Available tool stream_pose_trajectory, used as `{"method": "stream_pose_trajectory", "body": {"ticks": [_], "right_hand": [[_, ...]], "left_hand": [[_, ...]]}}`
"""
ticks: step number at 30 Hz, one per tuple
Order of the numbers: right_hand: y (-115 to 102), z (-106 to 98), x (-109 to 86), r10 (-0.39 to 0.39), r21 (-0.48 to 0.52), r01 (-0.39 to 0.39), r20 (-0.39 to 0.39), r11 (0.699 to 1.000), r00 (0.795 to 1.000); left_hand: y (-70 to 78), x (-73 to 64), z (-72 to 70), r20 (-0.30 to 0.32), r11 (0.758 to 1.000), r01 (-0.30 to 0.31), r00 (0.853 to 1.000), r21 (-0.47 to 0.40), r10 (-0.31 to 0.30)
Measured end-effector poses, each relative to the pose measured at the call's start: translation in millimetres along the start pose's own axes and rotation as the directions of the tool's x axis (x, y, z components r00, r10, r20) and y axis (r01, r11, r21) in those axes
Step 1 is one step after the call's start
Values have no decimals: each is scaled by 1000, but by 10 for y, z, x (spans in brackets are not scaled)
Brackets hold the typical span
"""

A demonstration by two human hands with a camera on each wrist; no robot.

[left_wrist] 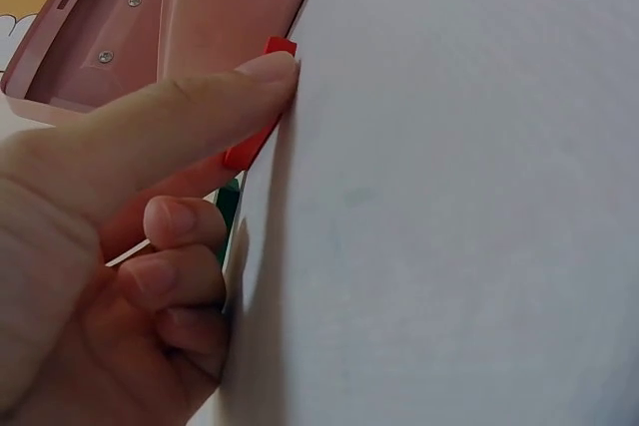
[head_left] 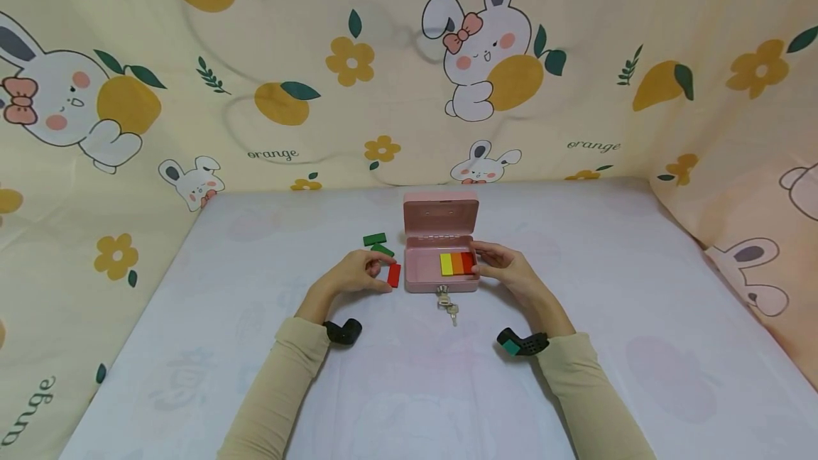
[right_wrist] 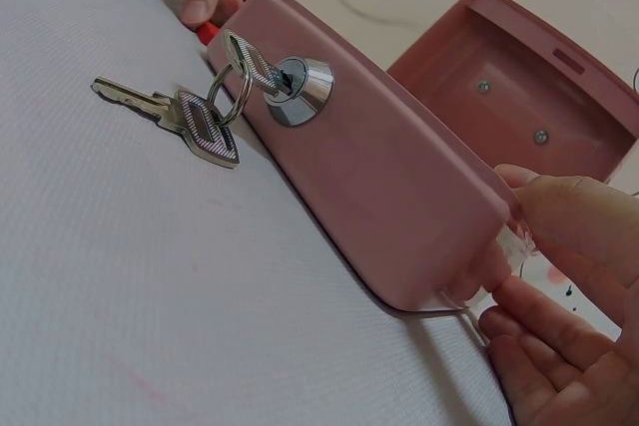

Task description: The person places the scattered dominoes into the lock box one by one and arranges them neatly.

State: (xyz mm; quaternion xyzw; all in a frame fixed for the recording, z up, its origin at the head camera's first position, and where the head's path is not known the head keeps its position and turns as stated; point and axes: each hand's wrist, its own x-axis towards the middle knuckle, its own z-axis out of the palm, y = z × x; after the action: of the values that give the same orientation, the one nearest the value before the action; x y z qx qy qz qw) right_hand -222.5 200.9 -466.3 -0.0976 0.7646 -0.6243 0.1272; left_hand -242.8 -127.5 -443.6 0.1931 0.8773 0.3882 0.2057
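Observation:
A small pink metal box (head_left: 441, 285) stands with its lid (head_left: 441, 217) raised, a lock (right_wrist: 304, 95) on its front. Inside, on the right, yellow (head_left: 445, 264), orange (head_left: 456, 263) and red blocks (head_left: 467, 263) lie side by side. Just left of the box, my left hand (head_left: 354, 272) pinches another red block (head_left: 394, 275) end to end between thumb and index finger. My right hand (head_left: 511, 272) grips the right wall of the box; in the right wrist view the thumb (right_wrist: 574, 209) is at the rim and the other fingers are lower, outside the wall.
Two green blocks, one farther back (head_left: 374, 238) and one (head_left: 382, 250) partly behind my left hand, lie left of the box. Keys (head_left: 453, 310) hang from the lock onto the white table cover (head_left: 409, 389). A patterned cloth (head_left: 383, 112) rises behind.

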Motion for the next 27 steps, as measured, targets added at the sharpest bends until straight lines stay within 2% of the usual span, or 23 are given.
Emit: {"method": "stream_pose_trajectory", "body": {"ticks": [18,27], "right_hand": [[-6,1,3,-3,7,3,-1,1000,1000],[-5,1,-2,-1,6,1,-1,1000,1000]], "left_hand": [[15,-25,-11,-28,1000,10,1000,1,-10],[26,-52,-19,-34,999,-8,999,-48,7]]}}
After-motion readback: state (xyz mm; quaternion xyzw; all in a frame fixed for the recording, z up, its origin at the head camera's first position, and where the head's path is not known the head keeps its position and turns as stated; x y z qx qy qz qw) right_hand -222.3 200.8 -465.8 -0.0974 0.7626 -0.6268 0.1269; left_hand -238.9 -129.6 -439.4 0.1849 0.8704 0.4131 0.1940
